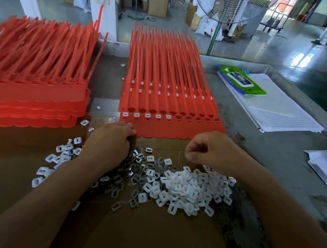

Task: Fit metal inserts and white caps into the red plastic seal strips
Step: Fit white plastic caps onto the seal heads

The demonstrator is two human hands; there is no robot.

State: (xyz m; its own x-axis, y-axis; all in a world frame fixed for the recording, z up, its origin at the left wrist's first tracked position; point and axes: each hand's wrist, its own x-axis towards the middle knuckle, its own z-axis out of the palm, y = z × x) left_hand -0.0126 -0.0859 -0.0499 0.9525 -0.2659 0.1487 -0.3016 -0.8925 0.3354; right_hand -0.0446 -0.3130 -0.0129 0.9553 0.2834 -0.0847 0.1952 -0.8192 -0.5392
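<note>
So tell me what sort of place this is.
Most likely a factory assembly bench: stacks of red seal strips, a loose pile of white caps on the worktop, and cartons and a pedestal fan on the floor behind.

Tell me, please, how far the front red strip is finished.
Done: five left sockets of the front red strip hold white caps. In hand: right hand, fingers curled, above the loose pile; left hand at the strip's edge. Left: the five right sockets, uncapped.

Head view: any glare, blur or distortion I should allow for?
Head view: wide-angle bowing bends the table rim; head view, the left stack of red strips looks oversaturated and soft; head view, glare on the floor top right; white caps read sharp.
</note>
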